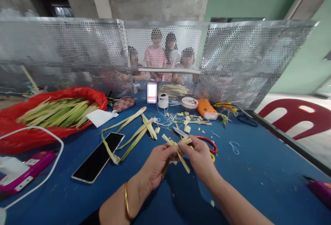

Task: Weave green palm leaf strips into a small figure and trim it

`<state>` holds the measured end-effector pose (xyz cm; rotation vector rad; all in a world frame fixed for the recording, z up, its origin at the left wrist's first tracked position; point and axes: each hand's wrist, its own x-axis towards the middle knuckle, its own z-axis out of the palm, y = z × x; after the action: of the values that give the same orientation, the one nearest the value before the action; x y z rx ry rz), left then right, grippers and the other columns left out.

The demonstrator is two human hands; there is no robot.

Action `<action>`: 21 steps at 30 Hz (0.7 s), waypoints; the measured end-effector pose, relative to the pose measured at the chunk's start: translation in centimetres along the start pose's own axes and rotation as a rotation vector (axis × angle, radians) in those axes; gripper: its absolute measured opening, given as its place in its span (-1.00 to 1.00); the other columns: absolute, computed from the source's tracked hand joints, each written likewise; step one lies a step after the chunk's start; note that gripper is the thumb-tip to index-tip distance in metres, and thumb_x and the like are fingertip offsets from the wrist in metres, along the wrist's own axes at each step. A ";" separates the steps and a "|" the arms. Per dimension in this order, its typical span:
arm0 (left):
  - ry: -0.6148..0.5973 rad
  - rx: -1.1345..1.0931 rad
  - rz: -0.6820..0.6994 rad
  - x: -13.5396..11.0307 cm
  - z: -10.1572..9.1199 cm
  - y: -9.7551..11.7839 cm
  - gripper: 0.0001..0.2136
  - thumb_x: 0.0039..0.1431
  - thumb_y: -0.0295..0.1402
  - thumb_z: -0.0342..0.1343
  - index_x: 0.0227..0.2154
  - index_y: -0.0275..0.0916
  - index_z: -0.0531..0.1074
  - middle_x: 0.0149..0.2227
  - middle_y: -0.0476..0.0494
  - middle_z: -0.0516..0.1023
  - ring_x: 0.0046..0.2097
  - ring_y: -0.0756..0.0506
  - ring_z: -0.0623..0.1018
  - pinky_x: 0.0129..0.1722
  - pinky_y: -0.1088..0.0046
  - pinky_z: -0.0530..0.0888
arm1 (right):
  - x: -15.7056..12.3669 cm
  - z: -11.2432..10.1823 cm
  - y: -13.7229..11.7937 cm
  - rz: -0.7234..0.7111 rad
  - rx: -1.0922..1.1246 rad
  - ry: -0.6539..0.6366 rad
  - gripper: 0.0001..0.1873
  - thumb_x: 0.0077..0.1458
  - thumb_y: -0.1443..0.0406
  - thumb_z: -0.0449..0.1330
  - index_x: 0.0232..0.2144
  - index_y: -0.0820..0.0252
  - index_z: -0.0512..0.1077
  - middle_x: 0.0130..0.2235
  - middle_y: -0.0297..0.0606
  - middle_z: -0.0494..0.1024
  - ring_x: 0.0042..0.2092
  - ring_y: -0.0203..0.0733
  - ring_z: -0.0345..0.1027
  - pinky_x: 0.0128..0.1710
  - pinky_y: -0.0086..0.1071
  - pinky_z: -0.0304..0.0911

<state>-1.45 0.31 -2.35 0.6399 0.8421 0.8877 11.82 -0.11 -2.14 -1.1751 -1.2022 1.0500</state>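
My left hand (157, 163) and right hand (200, 154) both pinch pale leaf strips (184, 164), thumbs against fingers, nearly meeting. The strips cross between my fingertips: one end pokes out above my left thumb, another shows at my right fingertips, and a third slants down through the gap between my hands. My fingers hide the crossing itself. Just beyond my right hand lie scissors (214, 145) with red handles; a dark phone (97, 159) rests left of my left hand.
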 end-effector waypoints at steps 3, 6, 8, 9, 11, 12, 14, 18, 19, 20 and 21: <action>0.040 0.040 0.043 -0.1 0.0 0.1 -0.75 -0.16 -0.33 0.35 -0.42 -0.36 0.51 -0.52 -0.10 0.53 -0.57 0.05 0.44 -0.56 0.57 0.36 | 0.1 0.2 -0.2 0.075 0.149 -0.050 -0.77 -0.10 0.18 0.28 -0.56 0.20 0.36 -0.56 -0.39 0.41 -0.47 -0.28 0.24 -0.39 -0.38 0.17; 0.097 0.091 0.100 -0.2 0.0 0.2 -0.78 -0.16 -0.34 0.34 -0.46 -0.37 0.50 -0.57 -0.08 0.51 -0.59 0.05 0.43 -0.54 0.57 0.37 | 0.2 0.0 -0.6 0.076 0.126 -0.122 -0.81 -0.11 0.22 0.28 -0.55 0.20 0.38 -0.57 -0.40 0.43 -0.47 -0.28 0.26 -0.38 -0.39 0.17; 0.120 0.135 0.124 -0.3 0.1 0.2 -0.80 -0.16 -0.35 0.33 -0.50 -0.38 0.50 -0.59 -0.07 0.50 -0.60 0.05 0.42 -0.54 0.58 0.36 | 0.3 -0.4 -0.8 0.070 0.063 -0.169 -0.85 -0.10 0.24 0.27 -0.53 0.20 0.40 -0.57 -0.38 0.46 -0.46 -0.26 0.30 -0.38 -0.38 0.18; 0.125 0.146 0.130 -0.3 0.1 0.2 -0.81 -0.16 -0.36 0.33 -0.51 -0.38 0.50 -0.59 -0.08 0.50 -0.59 0.06 0.43 -0.54 0.59 0.36 | 0.3 -0.6 -0.9 0.073 0.039 -0.180 -0.86 -0.10 0.24 0.26 -0.53 0.20 0.41 -0.57 -0.37 0.48 -0.46 -0.24 0.33 -0.38 -0.38 0.19; 0.115 0.135 0.117 -0.3 0.3 0.2 -0.80 -0.18 -0.38 0.35 -0.49 -0.38 0.52 -0.57 -0.10 0.53 -0.56 0.04 0.46 -0.52 0.59 0.37 | 0.3 -0.9 -1.0 0.074 -0.007 -0.175 -0.88 -0.10 0.26 0.25 -0.53 0.20 0.43 -0.56 -0.33 0.51 -0.46 -0.22 0.36 -0.37 -0.37 0.21; 0.105 0.117 0.097 -0.4 0.3 0.2 -0.79 -0.19 -0.38 0.36 -0.46 -0.38 0.52 -0.55 -0.12 0.54 -0.53 0.02 0.48 -0.50 0.58 0.39 | 0.4 -1.0 -1.0 0.072 -0.023 -0.163 -0.88 -0.11 0.26 0.25 -0.54 0.20 0.43 -0.57 -0.32 0.51 -0.46 -0.22 0.36 -0.38 -0.36 0.22; 0.075 0.086 0.036 -0.4 0.4 0.4 -0.78 -0.17 -0.37 0.36 -0.43 -0.39 0.54 -0.50 -0.16 0.58 -0.50 -0.01 0.51 -0.48 0.56 0.42 | 0.4 -1.0 -0.9 0.072 -0.020 -0.132 -0.87 -0.12 0.25 0.25 -0.56 0.20 0.43 -0.59 -0.32 0.51 -0.49 -0.21 0.37 -0.39 -0.35 0.23; 0.000 0.053 -0.031 -0.6 0.2 0.7 -0.76 -0.12 -0.34 0.35 -0.38 -0.37 0.55 -0.44 -0.19 0.60 -0.46 -0.02 0.54 -0.46 0.55 0.43 | 0.4 -0.7 -0.8 0.103 0.081 -0.111 -0.81 -0.16 0.21 0.29 -0.59 0.21 0.43 -0.62 -0.34 0.48 -0.51 -0.23 0.36 -0.42 -0.36 0.24; -0.014 0.051 -0.035 -0.6 0.1 0.7 -0.76 -0.12 -0.34 0.36 -0.37 -0.36 0.55 -0.44 -0.19 0.60 -0.46 -0.01 0.54 -0.46 0.56 0.43 | 0.4 -0.6 -0.8 0.108 0.096 -0.113 -0.80 -0.17 0.20 0.30 -0.60 0.21 0.43 -0.62 -0.34 0.48 -0.51 -0.24 0.36 -0.42 -0.36 0.24; -0.025 0.055 -0.038 -0.7 0.1 0.8 -0.76 -0.13 -0.34 0.35 -0.38 -0.36 0.55 -0.45 -0.17 0.60 -0.48 0.00 0.53 -0.47 0.56 0.42 | 0.4 -0.6 -0.8 0.112 0.106 -0.116 -0.80 -0.18 0.20 0.31 -0.60 0.22 0.43 -0.62 -0.34 0.48 -0.52 -0.24 0.35 -0.42 -0.36 0.24; -0.029 0.067 -0.037 -0.7 0.1 0.8 -0.77 -0.13 -0.34 0.35 -0.39 -0.36 0.55 -0.47 -0.16 0.59 -0.50 0.02 0.51 -0.49 0.57 0.40 | 0.4 -0.5 -0.7 0.115 0.113 -0.120 -0.79 -0.18 0.20 0.31 -0.60 0.22 0.43 -0.62 -0.34 0.48 -0.52 -0.25 0.35 -0.42 -0.37 0.24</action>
<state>-1.98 0.09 -1.39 0.6921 0.8578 0.8171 12.39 0.17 -1.34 -1.1163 -1.1622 1.2740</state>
